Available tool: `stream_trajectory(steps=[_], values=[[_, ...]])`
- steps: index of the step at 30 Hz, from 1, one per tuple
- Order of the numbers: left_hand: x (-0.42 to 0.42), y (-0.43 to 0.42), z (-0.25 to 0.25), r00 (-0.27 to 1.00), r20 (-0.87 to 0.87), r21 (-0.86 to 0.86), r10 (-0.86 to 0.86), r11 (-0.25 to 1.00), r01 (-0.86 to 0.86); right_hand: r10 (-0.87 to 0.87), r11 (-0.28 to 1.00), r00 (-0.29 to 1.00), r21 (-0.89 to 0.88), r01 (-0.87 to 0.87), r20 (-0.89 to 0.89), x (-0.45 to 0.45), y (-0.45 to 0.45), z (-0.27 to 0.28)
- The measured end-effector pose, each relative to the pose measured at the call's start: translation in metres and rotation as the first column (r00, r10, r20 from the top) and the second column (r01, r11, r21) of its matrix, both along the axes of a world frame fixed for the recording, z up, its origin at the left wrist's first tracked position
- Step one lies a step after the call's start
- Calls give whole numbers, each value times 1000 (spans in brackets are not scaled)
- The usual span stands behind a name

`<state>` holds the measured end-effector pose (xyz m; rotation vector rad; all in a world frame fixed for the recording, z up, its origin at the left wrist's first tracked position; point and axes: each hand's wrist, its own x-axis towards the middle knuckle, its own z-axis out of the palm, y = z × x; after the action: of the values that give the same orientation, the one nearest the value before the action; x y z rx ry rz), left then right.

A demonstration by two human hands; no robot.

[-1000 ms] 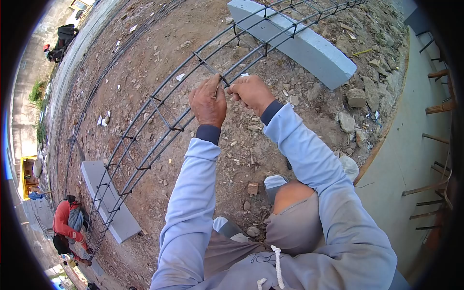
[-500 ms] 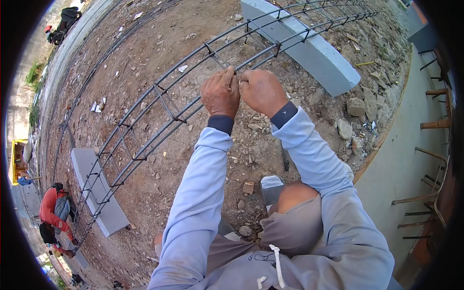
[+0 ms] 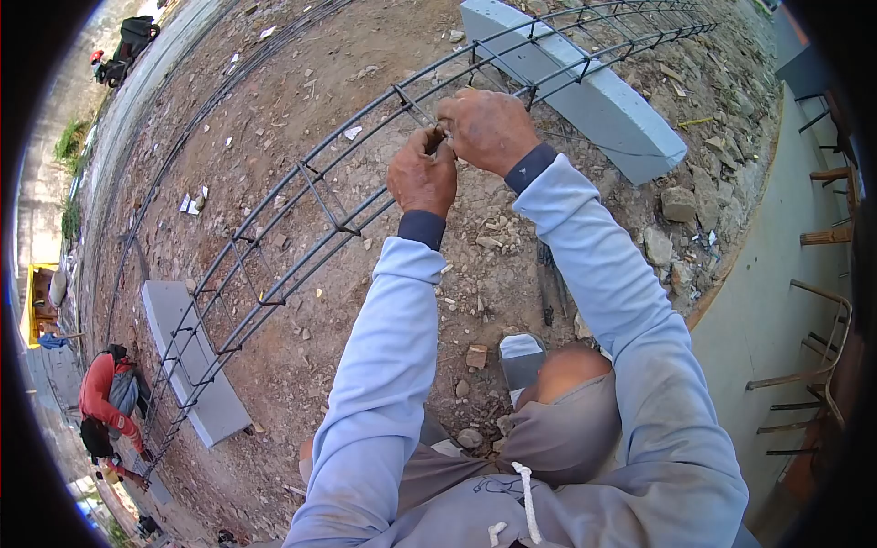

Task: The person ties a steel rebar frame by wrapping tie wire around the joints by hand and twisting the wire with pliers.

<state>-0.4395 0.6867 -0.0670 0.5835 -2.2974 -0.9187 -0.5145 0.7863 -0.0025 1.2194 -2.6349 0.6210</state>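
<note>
A long rebar cage of thin steel bars and square stirrups runs diagonally in front of me, raised on grey blocks. My left hand is closed at its near side, fingertips pinched beside a bar. Just right of it and slightly higher, my right hand is also closed, its fingertips meeting the left ones at the same stirrup. Whatever small thing the fingers pinch is hidden by them. A dark, long-handled tool lies on the dirt below my right forearm, partly covered by it.
One grey block supports the cage at upper right, another block at lower left. A co-worker in red bends over the cage's far left end. Rubble lies at right, near a pale floor with chairs.
My right hand has moved up and turned over the bars. My left hand has dropped slightly, with its fingertips now pointing up. The dark tool shows more.
</note>
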Motion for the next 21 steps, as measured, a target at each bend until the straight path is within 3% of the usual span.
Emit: stream_trajectory(steps=[4,7,10,14,17,18,20,21], values=[[0,2,10,999,25,62,31,998,-32,-123,986,992,112,122,8,-14,-12,4],[-2,0,8,1000,13,109,4,994,-5,-202,943,974,290,164,106,-16,-4,5],[-2,-6,1,997,-25,91,-76,993,78,-152,937,977,337,94,150,-8,10,-8],[-1,-10,0,995,26,143,-94,986,90,58,990,912,94,-105,407,-10,22,-36],[2,-9,7,994,77,39,-83,996,80,83,995,698,-24,-93,711,4,24,-19],[3,-10,11,994,67,-33,-90,995,92,20,997,621,33,-73,784,6,25,-15],[-1,-15,6,989,108,31,-104,994,101,-4,998,931,-56,27,366,32,35,-30],[-2,-16,4,986,125,60,-107,993,100,-34,993,994,-113,46,108,47,42,-33]])
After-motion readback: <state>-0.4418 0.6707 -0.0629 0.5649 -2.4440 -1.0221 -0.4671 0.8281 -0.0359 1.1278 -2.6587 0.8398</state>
